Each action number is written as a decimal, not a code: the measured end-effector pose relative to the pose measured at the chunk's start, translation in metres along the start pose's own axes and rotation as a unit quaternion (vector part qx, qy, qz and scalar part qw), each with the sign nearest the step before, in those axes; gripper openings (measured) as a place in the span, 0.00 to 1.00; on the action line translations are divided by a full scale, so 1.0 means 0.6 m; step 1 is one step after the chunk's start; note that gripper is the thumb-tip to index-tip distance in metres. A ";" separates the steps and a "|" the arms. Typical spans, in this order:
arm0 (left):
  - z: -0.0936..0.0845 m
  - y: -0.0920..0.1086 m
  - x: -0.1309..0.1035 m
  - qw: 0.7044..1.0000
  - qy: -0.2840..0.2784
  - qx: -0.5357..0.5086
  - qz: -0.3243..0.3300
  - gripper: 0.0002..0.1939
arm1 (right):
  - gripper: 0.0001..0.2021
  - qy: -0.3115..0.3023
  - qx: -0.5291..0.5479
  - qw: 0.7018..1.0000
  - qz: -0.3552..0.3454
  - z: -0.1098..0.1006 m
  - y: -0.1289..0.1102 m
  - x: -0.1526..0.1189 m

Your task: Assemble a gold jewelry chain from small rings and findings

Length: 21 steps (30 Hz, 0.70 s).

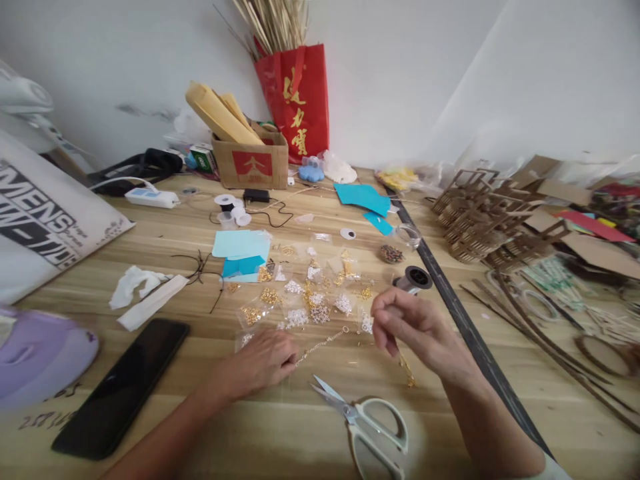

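Note:
My left hand [265, 363] rests low over the table with its fingers curled. A thin silvery chain [325, 343] runs from its thumb and fingertips across the wood to a small ring. Raised to the right, my right hand [407, 330] pinches thumb and fingers together; what is between them is too small to make out. Below that hand a short gold chain [409, 372] shows, partly hidden by it. Scissors [353, 413] with pale handles lie between my forearms, blades apart. Small clear bags of silver beads [297, 317] and gold findings [270, 297] are spread beyond my hands.
A black phone [123, 387] lies left of my left arm. Past my right hand stand a wire spool [416, 279] and a jar of beads [391, 253]. Blue sheets [243, 243], a cardboard box [254, 163] and a red bag [300, 107] are farther back; woven baskets [475, 213] stand right.

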<state>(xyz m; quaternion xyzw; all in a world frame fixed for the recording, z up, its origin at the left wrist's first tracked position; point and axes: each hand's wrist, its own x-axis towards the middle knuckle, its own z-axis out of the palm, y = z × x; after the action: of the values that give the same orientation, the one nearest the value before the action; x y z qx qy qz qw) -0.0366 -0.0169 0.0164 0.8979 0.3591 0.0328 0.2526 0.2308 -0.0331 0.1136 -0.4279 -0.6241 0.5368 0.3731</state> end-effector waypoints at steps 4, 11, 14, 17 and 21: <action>0.004 -0.009 0.002 1.000 0.013 0.002 0.006 0.07 | 0.12 -0.045 -0.032 0.998 0.030 0.037 0.027 0.009; -0.002 -0.003 0.013 0.999 0.031 -0.023 -0.013 0.07 | 0.07 -0.102 -0.126 0.986 0.030 0.080 0.086 0.023; -0.011 0.002 0.018 0.997 0.040 -0.060 -0.039 0.07 | 0.06 -0.110 -0.114 0.987 0.031 0.095 0.115 0.028; -0.018 0.005 0.021 0.989 0.055 -0.113 -0.073 0.07 | 0.06 -0.109 -0.084 0.990 0.034 0.109 0.138 0.031; -0.019 0.006 0.023 0.979 0.079 -0.171 -0.079 0.06 | 0.10 -0.095 -0.029 0.994 0.051 0.123 0.155 0.033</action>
<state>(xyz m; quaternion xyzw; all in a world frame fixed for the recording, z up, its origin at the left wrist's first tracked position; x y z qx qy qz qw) -0.0268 -0.0052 0.0264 0.8048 0.4372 0.1440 0.3748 0.1679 -0.0350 0.0109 -0.4166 -0.6494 0.5753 0.2715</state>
